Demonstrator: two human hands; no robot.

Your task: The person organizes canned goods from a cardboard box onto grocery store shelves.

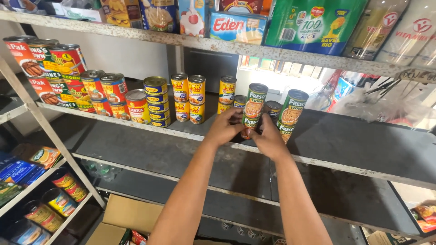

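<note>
Biggest thing in view is the metal shelf rack (345,136), dark flat boards edged with pale, chipped angle-iron, running from nine o'clock across to three o'clock. On the board above, at one o'clock, sits a bulky green shrink-wrapped multipack (313,25), glossy plastic, with a blue rectangular carton (236,28) beside it at twelve. Down at seven o'clock lies a brown cardboard box (129,213), matte, flaps open.

Both bare forearms rise from six o'clock to the middle shelf. The left hand (222,129) and the right hand (269,138) close in from either side on a lower green tuna can (249,124), a small metal cylinder with a shiny paper label, standing at the shelf's front edge, dead centre. The fingers of both hands are curled and pressed onto its sides. A second green tuna can (256,100) stands upright, stacked right on top of it, silver lid catching the light.

At two o'clock from the hands, another stacked pair of green tuna cans (290,113), just beside the right hand. At ten o'clock, yellow-labelled cans (188,99) in neat two-high columns, then blue-and-yellow flat tins (156,102), squat and round, piled four high. Further out at nine o'clock, red-labelled cans (104,90) crowd the shelf.
</note>
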